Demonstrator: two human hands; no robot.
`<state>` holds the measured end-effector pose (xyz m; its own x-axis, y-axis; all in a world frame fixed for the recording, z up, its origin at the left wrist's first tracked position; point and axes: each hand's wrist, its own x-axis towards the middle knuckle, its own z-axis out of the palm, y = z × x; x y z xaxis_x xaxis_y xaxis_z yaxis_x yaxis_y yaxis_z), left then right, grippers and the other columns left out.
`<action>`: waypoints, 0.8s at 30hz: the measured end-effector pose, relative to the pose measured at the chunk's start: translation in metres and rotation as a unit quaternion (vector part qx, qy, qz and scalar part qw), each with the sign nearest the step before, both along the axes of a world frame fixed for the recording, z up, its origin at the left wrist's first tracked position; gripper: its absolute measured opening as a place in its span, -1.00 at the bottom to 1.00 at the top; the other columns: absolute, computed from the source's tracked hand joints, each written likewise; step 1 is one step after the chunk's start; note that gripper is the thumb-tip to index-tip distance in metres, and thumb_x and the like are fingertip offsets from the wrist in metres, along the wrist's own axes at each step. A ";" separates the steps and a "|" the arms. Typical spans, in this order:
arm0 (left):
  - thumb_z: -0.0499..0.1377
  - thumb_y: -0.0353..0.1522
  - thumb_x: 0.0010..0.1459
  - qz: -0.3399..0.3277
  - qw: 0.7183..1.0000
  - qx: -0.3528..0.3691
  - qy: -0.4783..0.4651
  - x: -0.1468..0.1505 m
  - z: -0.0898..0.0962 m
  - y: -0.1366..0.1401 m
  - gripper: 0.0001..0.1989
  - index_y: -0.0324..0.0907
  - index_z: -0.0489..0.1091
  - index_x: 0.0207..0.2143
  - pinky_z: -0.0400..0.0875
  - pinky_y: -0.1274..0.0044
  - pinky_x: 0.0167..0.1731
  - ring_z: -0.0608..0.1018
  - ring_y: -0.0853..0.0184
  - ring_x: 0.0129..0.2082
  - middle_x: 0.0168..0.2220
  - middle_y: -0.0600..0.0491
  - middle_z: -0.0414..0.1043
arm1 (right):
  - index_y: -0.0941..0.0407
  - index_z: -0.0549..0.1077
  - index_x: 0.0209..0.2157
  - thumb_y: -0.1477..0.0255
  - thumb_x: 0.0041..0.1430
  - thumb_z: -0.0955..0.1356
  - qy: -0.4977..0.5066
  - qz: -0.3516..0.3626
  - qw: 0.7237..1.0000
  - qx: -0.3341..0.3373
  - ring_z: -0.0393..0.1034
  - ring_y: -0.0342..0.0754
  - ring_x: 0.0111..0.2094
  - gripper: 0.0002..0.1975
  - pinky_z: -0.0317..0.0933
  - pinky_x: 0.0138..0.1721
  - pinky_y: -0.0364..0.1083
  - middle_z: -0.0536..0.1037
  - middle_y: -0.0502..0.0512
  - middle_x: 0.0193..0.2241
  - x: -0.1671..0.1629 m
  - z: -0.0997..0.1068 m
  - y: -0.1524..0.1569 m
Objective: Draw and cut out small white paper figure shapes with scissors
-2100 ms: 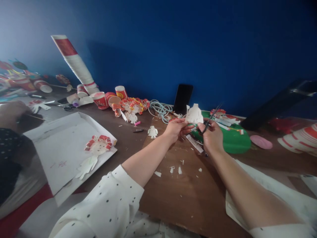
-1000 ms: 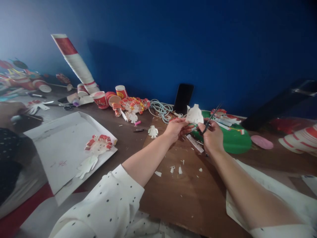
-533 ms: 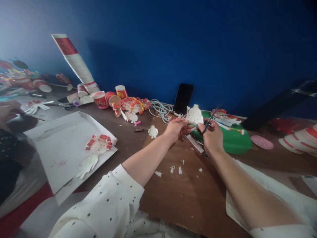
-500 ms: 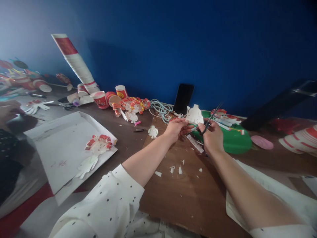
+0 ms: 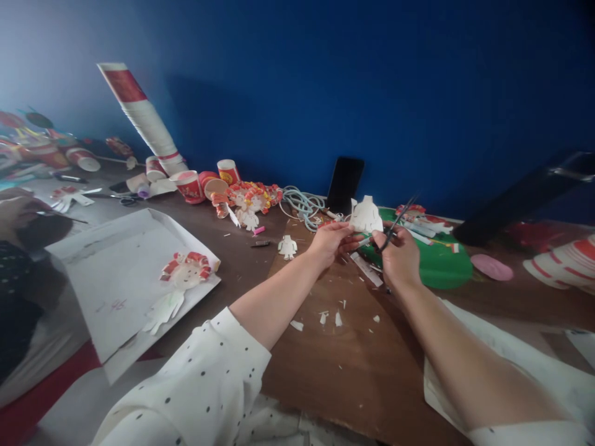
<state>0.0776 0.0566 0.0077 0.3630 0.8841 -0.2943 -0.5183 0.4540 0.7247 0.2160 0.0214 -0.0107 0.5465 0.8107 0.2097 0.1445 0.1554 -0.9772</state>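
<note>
My left hand [image 5: 335,243] pinches the lower edge of a white paper cutout [image 5: 366,215], shaped like a small garment or body, and holds it up above the table. In my right hand [image 5: 398,255] is a pair of dark scissors [image 5: 400,218], blades pointing up and to the right, beside the paper's right edge. The fingertips of both hands come close together under the cutout. A finished-looking white paper figure [image 5: 287,247] lies on the table left of my hands. Small paper scraps [image 5: 338,319] are scattered on the brown board [image 5: 344,371] below.
Behind my hands a phone [image 5: 345,186] leans on the blue wall beside a coiled cable [image 5: 302,204]. A green disc [image 5: 441,266] lies to the right. Paper cups [image 5: 188,186] and a tall cup stack [image 5: 149,121] stand left. A co-worker's hand [image 5: 18,214] is at far left, near a white box lid [image 5: 102,266].
My hands, the paper and the scissors have hardly moved. At far left, the co-worker's hand has shifted slightly, and a thin dark tool now shows there.
</note>
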 end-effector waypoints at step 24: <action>0.29 -0.47 0.05 -0.034 0.997 0.056 0.051 -0.006 -0.004 0.009 -0.93 -0.27 0.48 -0.36 0.18 0.67 -0.66 0.36 0.56 -0.64 -0.52 0.07 0.42 | 0.11 0.47 -0.19 0.31 -0.13 0.46 -0.102 0.030 0.994 -0.023 0.35 -0.10 -0.45 -0.60 0.23 -0.39 -0.11 0.50 -0.05 -0.48 0.000 0.010 -0.008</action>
<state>0.0717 0.0654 0.0034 0.3960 0.8882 -0.2332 -0.4095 0.3981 0.8209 0.2164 0.0139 -0.0008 0.4467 0.8519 0.2732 0.3322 0.1255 -0.9348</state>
